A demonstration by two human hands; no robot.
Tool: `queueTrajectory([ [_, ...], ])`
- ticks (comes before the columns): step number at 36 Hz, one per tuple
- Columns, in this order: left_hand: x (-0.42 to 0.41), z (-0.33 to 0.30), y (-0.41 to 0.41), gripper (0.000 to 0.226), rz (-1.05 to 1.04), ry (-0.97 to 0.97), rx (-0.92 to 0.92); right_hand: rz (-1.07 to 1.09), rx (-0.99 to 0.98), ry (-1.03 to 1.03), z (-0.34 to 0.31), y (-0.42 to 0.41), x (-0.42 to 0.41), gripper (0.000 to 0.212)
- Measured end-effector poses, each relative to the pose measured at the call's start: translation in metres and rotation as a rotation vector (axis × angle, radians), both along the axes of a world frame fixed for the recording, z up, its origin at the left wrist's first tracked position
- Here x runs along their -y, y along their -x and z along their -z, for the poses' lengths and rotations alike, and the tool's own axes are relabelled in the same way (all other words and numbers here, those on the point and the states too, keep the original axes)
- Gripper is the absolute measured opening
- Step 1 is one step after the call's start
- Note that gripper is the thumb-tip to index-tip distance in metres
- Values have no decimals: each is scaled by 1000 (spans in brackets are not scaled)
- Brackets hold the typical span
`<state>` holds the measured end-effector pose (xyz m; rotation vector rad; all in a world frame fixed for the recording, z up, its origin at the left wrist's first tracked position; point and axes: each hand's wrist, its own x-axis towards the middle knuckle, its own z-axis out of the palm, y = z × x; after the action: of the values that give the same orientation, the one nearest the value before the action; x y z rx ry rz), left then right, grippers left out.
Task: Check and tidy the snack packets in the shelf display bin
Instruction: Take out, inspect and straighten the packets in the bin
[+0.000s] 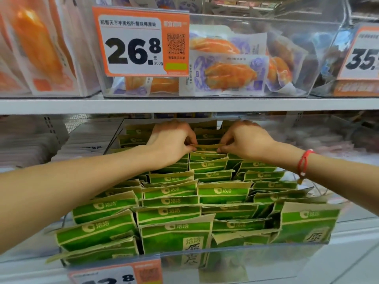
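Green snack packets (pixel 196 203) stand upright in rows in a clear display bin (pixel 246 248) on the lower shelf, and I see both hands reaching toward its back. My left hand (pixel 171 139) and right hand (pixel 245 140) each pinch one end of a single packet's tan top edge (pixel 207 146) (thumb and fingers curled onto it), holding it just above its neighbours. A red string bracelet (pixel 303 163) circles the right wrist. An orange price tag (pixel 141 41) hangs on the bin above.
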<state>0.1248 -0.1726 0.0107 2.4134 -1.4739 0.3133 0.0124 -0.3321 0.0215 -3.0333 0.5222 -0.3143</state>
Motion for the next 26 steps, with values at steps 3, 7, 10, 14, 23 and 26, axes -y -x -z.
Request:
queueTrajectory([
  [3, -1, -4, 5, 23, -11, -36, 18, 19, -33, 28, -1, 3, -5, 23],
  [7, -7, -5, 14, 26, -36, 59, -93, -58, -84, -193, -10, 23, -9, 38],
  [10, -6, -3, 15, 25, -81, 198, -205, -78, -168, -232, -13, 45, -14, 63],
  [14, 13, -5, 14, 26, -181, 146, -294, 3, -406, -152, -9, 66, -23, 81],
  [23, 27, -10, 13, 24, -277, 105, -355, 67, -441, -112, 11, 67, -25, 73],
  [26, 30, -8, 15, 13, -305, 113, -282, 66, -434, -156, 15, 66, -25, 71],
])
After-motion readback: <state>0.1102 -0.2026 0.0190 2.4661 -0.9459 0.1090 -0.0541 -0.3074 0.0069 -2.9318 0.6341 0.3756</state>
